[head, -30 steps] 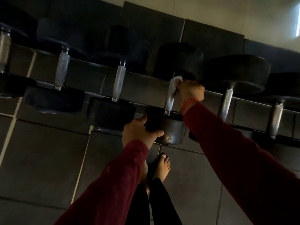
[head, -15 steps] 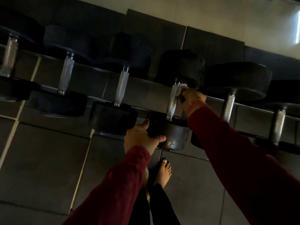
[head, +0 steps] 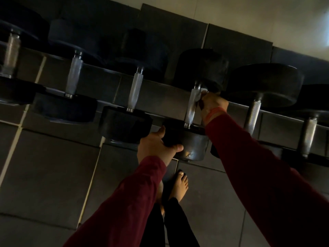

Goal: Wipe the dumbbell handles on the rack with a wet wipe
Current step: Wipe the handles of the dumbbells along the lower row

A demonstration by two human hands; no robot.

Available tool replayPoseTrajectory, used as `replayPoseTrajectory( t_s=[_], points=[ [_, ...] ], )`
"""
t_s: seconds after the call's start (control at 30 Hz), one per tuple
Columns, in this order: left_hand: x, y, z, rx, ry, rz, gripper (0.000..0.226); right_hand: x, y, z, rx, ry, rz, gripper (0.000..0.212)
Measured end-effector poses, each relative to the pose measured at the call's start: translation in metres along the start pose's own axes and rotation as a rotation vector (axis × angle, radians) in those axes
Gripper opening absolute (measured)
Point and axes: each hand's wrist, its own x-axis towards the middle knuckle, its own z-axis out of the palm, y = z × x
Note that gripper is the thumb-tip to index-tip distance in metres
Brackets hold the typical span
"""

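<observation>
We hold the wet wipe (head: 199, 95) pinched in the right hand (head: 212, 102) against the upper end of the knurled handle (head: 192, 107) of 1 dumbbell on the rack (head: 160, 97); the left hand (head: 156, 146) cups its near weight head (head: 187, 141), thumb and fingers spread round the edge. To do this well, we judge we should wrap the wipe round the handle and draw it along the full length while bracing the head
</observation>
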Motion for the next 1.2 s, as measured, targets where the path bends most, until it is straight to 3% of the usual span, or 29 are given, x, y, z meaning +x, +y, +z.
replayPoseTrajectory(
  t_s=[0.07,0.13,0.3,0.43,0.6,0.77,0.83,1.1,1.2],
  points=[
    [-0.001,0.001,-0.001,0.004,-0.007,0.003,0.091,-0.013,0.004,-0.004,-0.19,0.116,-0.226,0.028],
    [-0.001,0.003,-0.003,0.013,-0.011,0.004,0.09,-0.019,0.011,0.0,-0.201,0.169,-0.422,0.027],
    [-0.002,0.005,-0.004,0.004,-0.023,0.0,0.089,-0.026,0.023,0.004,-0.201,0.179,-0.82,0.012],
    [-0.003,0.003,-0.002,-0.013,-0.023,-0.004,0.09,-0.025,0.021,0.003,-0.494,0.178,-1.154,0.009],
    [-0.002,0.003,-0.004,-0.006,-0.016,0.006,0.09,-0.027,0.024,0.002,-0.695,0.061,-1.223,0.017],
    [-0.001,0.002,-0.004,0.022,-0.03,0.007,0.089,-0.03,0.029,0.001,-0.23,0.175,-0.974,0.013],
    [-0.001,0.001,-0.003,0.006,-0.036,0.001,0.088,-0.033,0.03,0.006,-0.166,0.15,-0.898,0.016],
    [0.0,-0.001,-0.002,-0.037,-0.036,-0.022,0.093,-0.038,0.026,0.017,-0.695,0.043,-1.028,0.017],
    [0.001,-0.001,-0.003,-0.022,-0.039,-0.005,0.091,-0.036,0.029,0.021,-0.665,0.098,-1.033,0.018]
  ],
)
